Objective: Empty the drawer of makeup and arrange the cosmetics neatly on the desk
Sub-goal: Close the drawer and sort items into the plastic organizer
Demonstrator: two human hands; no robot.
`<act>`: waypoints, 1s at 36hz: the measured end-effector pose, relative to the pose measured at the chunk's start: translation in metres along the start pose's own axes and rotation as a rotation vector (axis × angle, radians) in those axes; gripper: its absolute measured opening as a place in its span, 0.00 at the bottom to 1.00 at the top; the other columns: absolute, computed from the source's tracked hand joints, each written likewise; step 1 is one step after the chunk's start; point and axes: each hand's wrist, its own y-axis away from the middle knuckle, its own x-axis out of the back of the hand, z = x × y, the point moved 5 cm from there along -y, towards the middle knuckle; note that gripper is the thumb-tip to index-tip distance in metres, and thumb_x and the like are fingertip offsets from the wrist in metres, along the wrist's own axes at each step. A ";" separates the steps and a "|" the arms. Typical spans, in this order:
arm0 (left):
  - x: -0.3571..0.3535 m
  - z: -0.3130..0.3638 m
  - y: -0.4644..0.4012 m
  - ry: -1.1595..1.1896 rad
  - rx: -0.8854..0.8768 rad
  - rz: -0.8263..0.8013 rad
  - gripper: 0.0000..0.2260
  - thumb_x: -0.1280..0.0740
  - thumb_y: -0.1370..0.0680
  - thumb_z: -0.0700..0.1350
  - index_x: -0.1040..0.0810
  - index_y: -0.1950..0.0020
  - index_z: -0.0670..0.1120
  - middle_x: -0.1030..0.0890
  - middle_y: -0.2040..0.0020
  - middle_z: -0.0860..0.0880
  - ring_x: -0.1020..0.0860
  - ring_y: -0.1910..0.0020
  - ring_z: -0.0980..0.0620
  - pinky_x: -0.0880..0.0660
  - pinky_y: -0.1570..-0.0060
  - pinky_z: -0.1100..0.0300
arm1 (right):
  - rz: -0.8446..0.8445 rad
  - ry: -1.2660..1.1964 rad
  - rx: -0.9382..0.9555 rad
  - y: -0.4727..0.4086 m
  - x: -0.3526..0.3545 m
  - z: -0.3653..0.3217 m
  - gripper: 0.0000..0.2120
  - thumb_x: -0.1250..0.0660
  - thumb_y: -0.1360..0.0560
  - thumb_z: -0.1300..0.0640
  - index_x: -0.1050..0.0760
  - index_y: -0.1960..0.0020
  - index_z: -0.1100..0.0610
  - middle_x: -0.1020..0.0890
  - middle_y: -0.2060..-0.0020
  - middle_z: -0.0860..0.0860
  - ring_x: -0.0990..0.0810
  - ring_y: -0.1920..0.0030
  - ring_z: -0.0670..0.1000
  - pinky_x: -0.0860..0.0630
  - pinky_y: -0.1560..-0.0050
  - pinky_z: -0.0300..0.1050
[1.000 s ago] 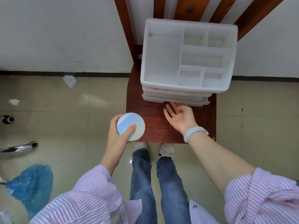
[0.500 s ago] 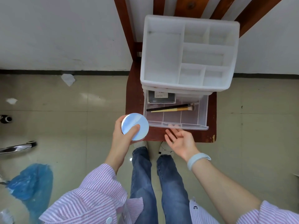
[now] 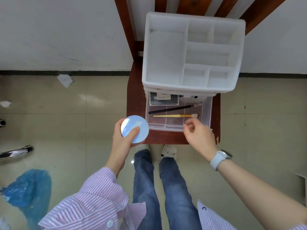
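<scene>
Plainly, your left hand [image 3: 123, 140] grips a round, glossy compact [image 3: 134, 129], thumb across its lid. Your right hand [image 3: 198, 136], fingers loosely curled and holding nothing, hovers over the clear plastic drawer [image 3: 178, 113], where a black-handled brush [image 3: 172, 109], a yellow brush [image 3: 176, 115] and a labelled palette [image 3: 163, 100] lie; its print is unreadable.

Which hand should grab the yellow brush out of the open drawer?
Probably the right hand: it holds nothing and hovers at the clear plastic drawer, close to the yellow-handled makeup brush. The left hand is busy gripping the round pale-blue compact.
</scene>
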 end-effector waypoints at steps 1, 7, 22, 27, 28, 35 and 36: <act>-0.001 0.000 -0.001 -0.002 -0.001 0.001 0.21 0.31 0.26 0.44 0.33 0.35 0.53 0.28 0.42 0.53 0.25 0.43 0.49 0.20 0.51 0.49 | 0.058 0.128 0.136 -0.007 0.006 -0.007 0.13 0.40 0.23 0.51 0.27 0.41 0.56 0.20 0.49 0.50 0.25 0.49 0.51 0.30 0.53 0.44; -0.002 -0.002 0.000 0.009 -0.016 0.002 0.20 0.31 0.26 0.43 0.32 0.37 0.54 0.27 0.42 0.53 0.26 0.43 0.51 0.20 0.52 0.52 | 0.001 0.644 0.339 -0.059 -0.004 -0.017 0.44 0.33 0.30 0.40 0.51 0.25 0.59 0.40 0.28 0.56 0.42 0.27 0.57 0.46 0.28 0.57; 0.003 -0.003 -0.002 0.006 -0.001 0.036 0.19 0.33 0.24 0.42 0.33 0.35 0.52 0.27 0.40 0.50 0.25 0.42 0.48 0.20 0.51 0.51 | 0.142 0.770 0.389 -0.080 -0.018 -0.017 0.15 0.30 0.41 0.68 0.25 0.54 0.64 0.22 0.62 0.62 0.23 0.62 0.61 0.26 0.66 0.51; 0.003 -0.005 -0.003 0.001 0.006 0.043 0.20 0.33 0.24 0.42 0.33 0.35 0.52 0.28 0.39 0.49 0.25 0.41 0.47 0.20 0.50 0.50 | 0.072 0.857 0.408 -0.081 -0.022 -0.023 0.12 0.27 0.40 0.62 0.24 0.59 0.64 0.22 0.66 0.60 0.23 0.67 0.58 0.28 0.71 0.45; 0.003 -0.005 -0.003 0.000 0.006 0.044 0.20 0.33 0.24 0.42 0.33 0.35 0.52 0.28 0.39 0.49 0.25 0.41 0.47 0.20 0.50 0.50 | 0.022 0.859 0.410 -0.080 -0.023 -0.024 0.12 0.28 0.36 0.62 0.25 0.54 0.65 0.22 0.61 0.60 0.22 0.64 0.59 0.28 0.69 0.46; 0.009 -0.004 0.001 0.003 -0.020 0.055 0.19 0.33 0.24 0.42 0.33 0.36 0.54 0.27 0.40 0.52 0.25 0.44 0.52 0.20 0.54 0.56 | -0.109 0.855 0.504 -0.064 -0.009 -0.028 0.16 0.42 0.23 0.57 0.35 0.35 0.58 0.21 0.49 0.56 0.21 0.53 0.59 0.31 0.63 0.46; 0.010 -0.005 0.001 0.006 -0.022 0.058 0.19 0.33 0.24 0.42 0.33 0.36 0.54 0.28 0.40 0.52 0.25 0.44 0.52 0.20 0.55 0.57 | -0.143 0.863 0.536 -0.061 -0.009 -0.028 0.17 0.42 0.23 0.58 0.36 0.35 0.57 0.22 0.47 0.56 0.21 0.53 0.58 0.30 0.62 0.46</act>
